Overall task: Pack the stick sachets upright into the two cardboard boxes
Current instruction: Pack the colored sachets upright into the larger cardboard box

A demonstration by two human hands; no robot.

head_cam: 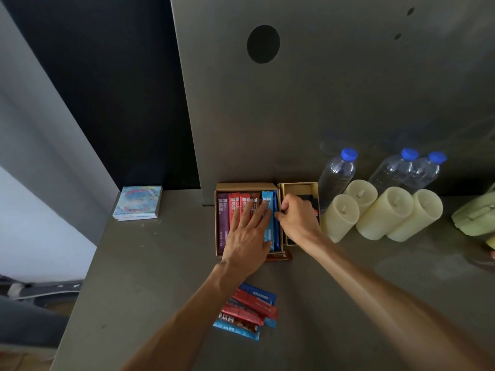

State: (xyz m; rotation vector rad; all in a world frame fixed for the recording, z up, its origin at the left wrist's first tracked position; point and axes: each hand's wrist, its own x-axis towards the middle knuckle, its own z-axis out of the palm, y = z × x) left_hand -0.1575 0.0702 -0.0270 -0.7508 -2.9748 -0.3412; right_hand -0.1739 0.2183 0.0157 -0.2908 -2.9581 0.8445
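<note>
Left hand (247, 231) flat, fingers straight, presses sachets (223, 218) in left box (246, 186). Right hand (296, 218) at 3 o'clock, curled, apparently pinches dark blue sachet (276, 236). Risk: tight fit buckles it, or the row topples if the pressing hand lifts. Loose pile (251, 311) at 6 o'clock on surface (160, 263).

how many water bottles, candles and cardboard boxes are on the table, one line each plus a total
water bottles: 3
candles: 4
cardboard boxes: 2
total: 9
</note>
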